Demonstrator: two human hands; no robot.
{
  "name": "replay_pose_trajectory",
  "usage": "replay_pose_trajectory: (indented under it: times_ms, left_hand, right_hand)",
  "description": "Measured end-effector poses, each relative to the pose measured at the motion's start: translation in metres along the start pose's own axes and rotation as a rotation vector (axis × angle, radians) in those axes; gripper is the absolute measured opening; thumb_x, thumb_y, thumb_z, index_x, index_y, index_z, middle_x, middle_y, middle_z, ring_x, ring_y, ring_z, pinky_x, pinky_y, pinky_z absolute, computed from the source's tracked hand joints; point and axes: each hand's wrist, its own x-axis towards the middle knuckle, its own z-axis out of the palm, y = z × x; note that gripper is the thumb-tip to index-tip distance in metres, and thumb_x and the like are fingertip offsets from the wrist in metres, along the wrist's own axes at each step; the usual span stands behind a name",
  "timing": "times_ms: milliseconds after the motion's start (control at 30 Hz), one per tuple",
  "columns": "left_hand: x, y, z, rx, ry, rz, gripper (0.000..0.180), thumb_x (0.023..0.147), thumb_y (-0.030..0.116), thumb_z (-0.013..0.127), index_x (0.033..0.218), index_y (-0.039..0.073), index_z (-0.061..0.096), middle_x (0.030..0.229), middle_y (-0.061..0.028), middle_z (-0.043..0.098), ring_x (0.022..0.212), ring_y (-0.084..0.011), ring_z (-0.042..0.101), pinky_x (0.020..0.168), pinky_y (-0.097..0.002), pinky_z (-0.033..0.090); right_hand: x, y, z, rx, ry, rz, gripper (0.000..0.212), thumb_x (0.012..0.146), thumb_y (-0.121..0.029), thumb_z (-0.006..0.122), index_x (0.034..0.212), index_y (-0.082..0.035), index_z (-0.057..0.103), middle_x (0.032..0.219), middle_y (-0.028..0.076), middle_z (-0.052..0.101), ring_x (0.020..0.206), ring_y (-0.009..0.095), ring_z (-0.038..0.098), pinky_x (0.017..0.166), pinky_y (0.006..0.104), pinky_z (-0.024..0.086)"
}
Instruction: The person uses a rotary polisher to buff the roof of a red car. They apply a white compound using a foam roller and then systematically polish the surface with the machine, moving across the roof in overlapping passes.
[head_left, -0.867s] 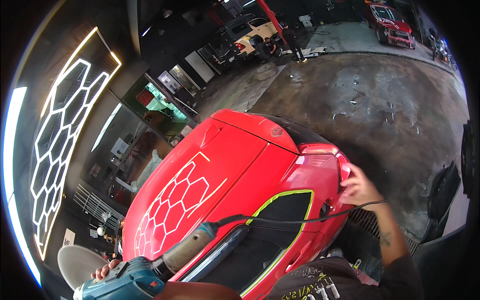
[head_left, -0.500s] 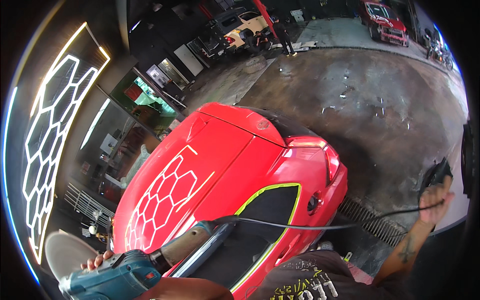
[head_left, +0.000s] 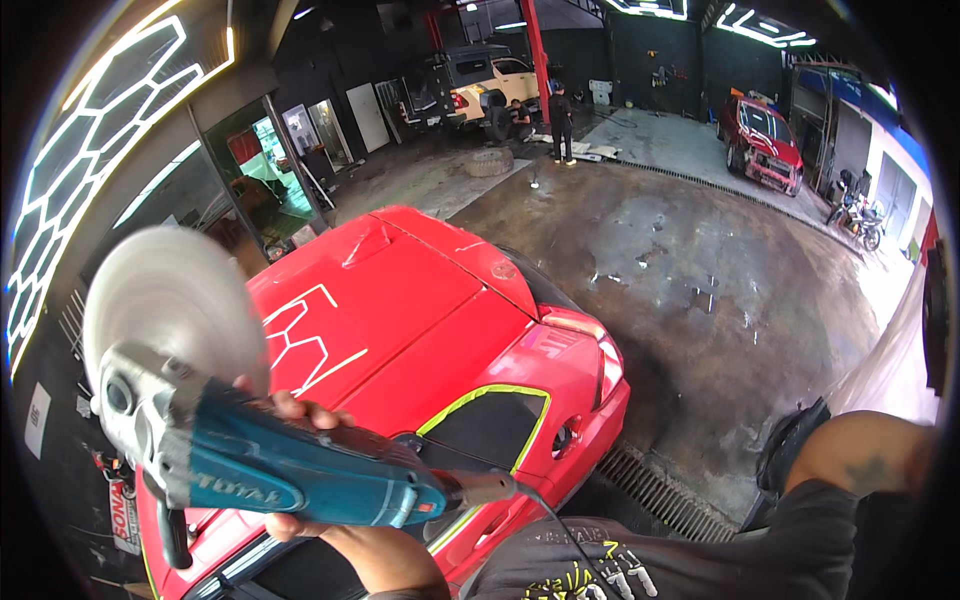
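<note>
My left hand is wrapped round the body of a blue electric car polisher, raised above the red car. The polisher's round white pad looks smeared and stands apart from the paint. A black side handle hangs below its grey head. From the tail end, a black power cord runs down across my dark shirt. My right arm is bent out at the right edge, and its hand is out of sight. Yellow-green tape edges the dark side window of the car.
A floor drain grate runs beside the car. Farther back are a tire, a beige pickup, a standing person, a crouching person and a red car. A motorcycle stands at the far right.
The polisher has risen and turned more upright in my left hand. My right hand, which held the cord out to the right, has gone out of view. The view has tilted up.
</note>
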Motion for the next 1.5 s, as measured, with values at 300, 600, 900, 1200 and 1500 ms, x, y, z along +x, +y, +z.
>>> replay_pose_trajectory:
  times_ms: [300,600,900,1200,1500]
  left_hand:
    - [0.018,-0.036,0.016,0.237,-0.153,-0.275,0.107,0.065,0.032,0.097,0.153,-0.002,0.046,0.135,-0.0152,0.063,0.125,-0.0294,0.063,0.106,-0.0478,0.053]
    - [0.080,-0.066,0.108,0.095,-0.398,-0.329,0.113,0.055,0.023,0.099,0.149,-0.007,0.042,0.127,-0.0155,0.065,0.116,-0.0223,0.063,0.103,-0.0369,0.053]
    - [0.119,-0.090,0.142,0.207,-0.437,-0.421,0.125,0.053,0.029,0.099,0.148,-0.020,0.035,0.132,-0.0322,0.062,0.121,-0.0355,0.064,0.104,-0.0375,0.053]
    - [-0.073,-0.068,0.041,0.586,0.093,-0.382,0.039,0.094,0.021,0.080,0.122,-0.003,0.066,0.112,-0.0148,0.072,0.105,-0.0231,0.072,0.093,-0.0367,0.058]
    - [-0.471,0.060,-0.059,1.474,1.193,-1.420,0.039,0.092,0.034,0.082,0.117,0.004,0.076,0.102,-0.0182,0.079,0.096,-0.0307,0.079,0.089,-0.0424,0.061]
  right_hand:
    - [0.022,-0.042,0.356,1.100,-0.283,0.381,0.109,0.080,-0.036,0.098,0.161,0.003,0.037,0.153,0.027,0.054,0.146,0.033,0.052,0.119,0.0489,0.043]
    - [0.011,-0.059,0.374,1.427,0.376,0.625,0.119,0.087,-0.092,0.051,0.158,0.002,0.030,0.092,0.006,0.053,0.071,0.016,0.055,0.063,0.0309,0.051]
    - [0.045,-0.019,0.357,1.223,0.503,0.321,0.095,0.101,-0.068,0.063,0.156,0.005,0.036,0.083,0.002,0.047,0.068,0.012,0.049,0.064,0.0287,0.046]
    - [0.062,0.027,0.323,1.125,0.724,0.581,0.032,0.109,-0.014,0.048,0.135,0.002,0.056,0.086,0.003,0.050,0.077,0.014,0.049,0.077,0.0330,0.043]
    - [0.110,0.025,0.315,1.092,0.978,0.210,0.023,0.101,-0.026,0.052,0.121,-0.014,0.053,0.070,-0.002,0.046,0.059,0.018,0.044,0.055,0.0378,0.037]
